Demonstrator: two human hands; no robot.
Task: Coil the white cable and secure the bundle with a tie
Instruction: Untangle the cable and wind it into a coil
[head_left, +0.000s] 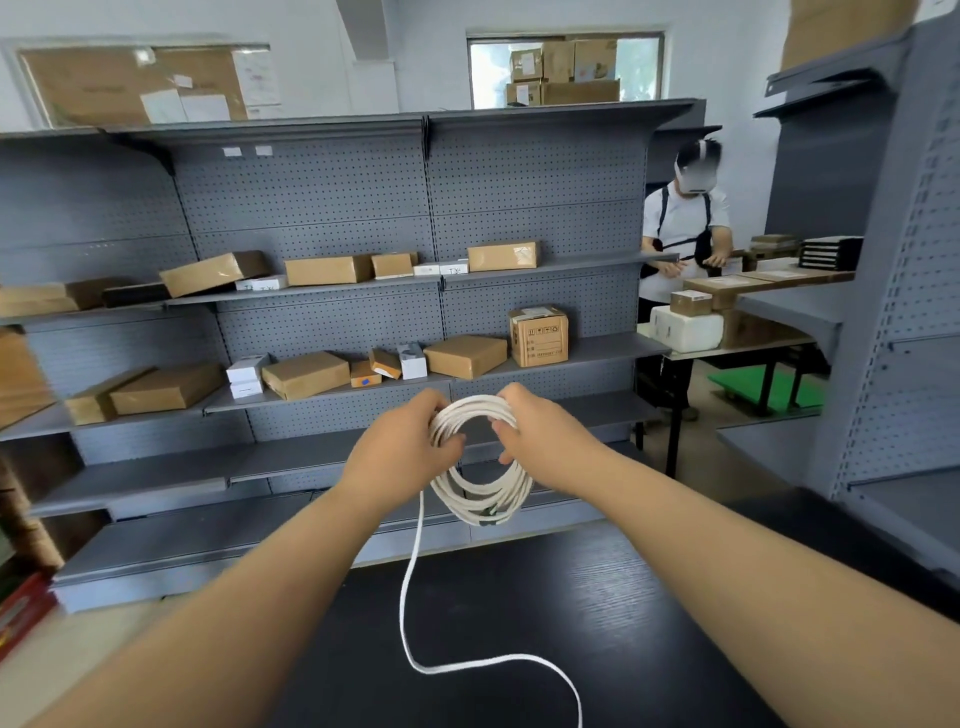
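White cable (488, 501): most of it is wound into a round coil (470, 411). I hold it up in the air between both hands, over the far edge of the black table (649, 649).

Left: left hand (408, 441) grips the coil's left side, fingers curled round the bunched strands. Just below this hand the loose tail (413, 566) drops off the coil. It hangs down to the table, bends right along the top and leaves view at the near edge. How much lies out of view, cannot tell.

Middle: several turns, lying fairly even, ring open in the centre. A small dark fleck sits among the lowest strands, too small to name.

Right: right hand (543, 436) holds the coil's right side, fingers wrapped over the strands, thumb toward the inside of the ring.

Progress, my reading: winding is well along but not finished, since the tail has yet to be taken in. No tie on the bundle, and none seen in either hand or on the table. Left to do: the last turns, then find a tie and cinch it.

Beyond: grey shelves (311, 322) with cardboard boxes (306, 374). Far right, another person (685, 228).
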